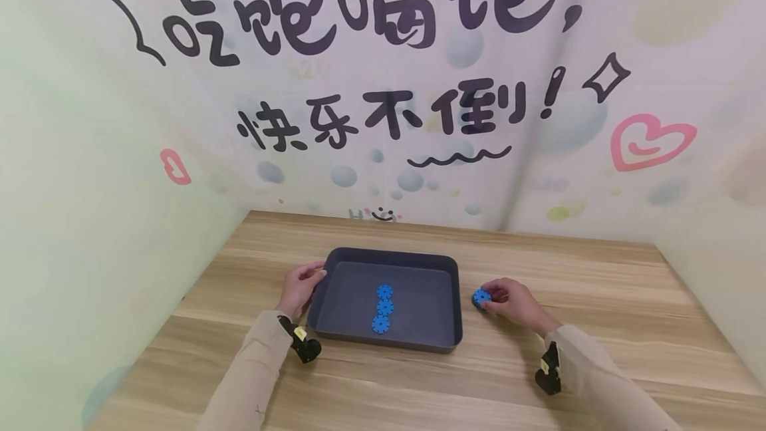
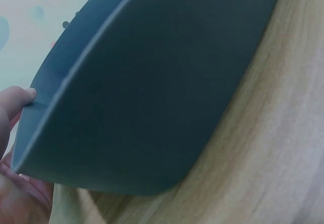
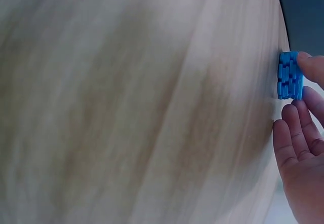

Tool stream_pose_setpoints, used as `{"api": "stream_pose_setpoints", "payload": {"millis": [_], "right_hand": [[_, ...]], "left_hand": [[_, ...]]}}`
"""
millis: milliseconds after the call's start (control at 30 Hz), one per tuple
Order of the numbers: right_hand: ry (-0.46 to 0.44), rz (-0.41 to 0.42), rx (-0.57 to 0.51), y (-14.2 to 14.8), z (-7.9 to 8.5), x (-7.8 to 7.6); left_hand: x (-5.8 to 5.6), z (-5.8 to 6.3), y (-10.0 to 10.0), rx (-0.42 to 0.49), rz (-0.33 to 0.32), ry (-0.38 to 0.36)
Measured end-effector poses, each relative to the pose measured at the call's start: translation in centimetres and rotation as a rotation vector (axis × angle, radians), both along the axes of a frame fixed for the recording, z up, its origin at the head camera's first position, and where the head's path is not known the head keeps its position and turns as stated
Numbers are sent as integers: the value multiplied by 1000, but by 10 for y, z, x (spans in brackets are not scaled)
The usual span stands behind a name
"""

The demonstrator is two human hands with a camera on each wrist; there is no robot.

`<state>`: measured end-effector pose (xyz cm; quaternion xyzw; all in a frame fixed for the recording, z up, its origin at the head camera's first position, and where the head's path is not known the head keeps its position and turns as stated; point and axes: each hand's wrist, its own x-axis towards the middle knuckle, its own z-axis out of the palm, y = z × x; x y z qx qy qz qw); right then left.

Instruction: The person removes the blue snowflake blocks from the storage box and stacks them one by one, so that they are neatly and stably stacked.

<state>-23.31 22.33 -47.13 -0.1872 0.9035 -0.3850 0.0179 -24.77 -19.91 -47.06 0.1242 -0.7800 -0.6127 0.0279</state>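
1. The relation that seemed to matter most was sideways: the stack of blue discs stood on the person's right, just outside the tray, with the tray's right wall between it and the row of three blue discs inside.
2. The right hand was the nearer one. Its fingers were grasping the stack, thumb on one side and index finger on the other, with the remaining fingers extended beneath in the right wrist view.
3. The stack lay leftward of that palm, right at the fingertips. Its discs were piled flat, top face upward, and its axis stood roughly square to the tabletop; whether its base touched the wood could not be told.
4. The left hand was at the opposite end, well apart from the stack, its fingers grasping the tray's left wall near the far corner, thumb over the rim.
5. The tray's long axis ran left to right, pointing roughly toward the stack. The row crossed it the short way, near the middle, slightly slanted; the stack was about level with its far half, with bare tray floor rightward of the row.
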Motion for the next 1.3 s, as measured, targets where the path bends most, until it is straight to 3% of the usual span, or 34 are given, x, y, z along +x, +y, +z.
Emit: {"api": "stream_pose_setpoints", "payload": {"millis": [433,633,1033,1300], "right_hand": [[-11,-7,-26,2,7,2],[36,-4,-66,-9,18,-3],[104,117,-92,-77,55,-20],[127,180,-113,-128,64,-42]], "left_hand": [[2,0,-1,10,5,0],[2,0,-2,15,5,-9],[1,-1,-3,5,-3,-23],[0,0,-1,22,5,-12]]}}
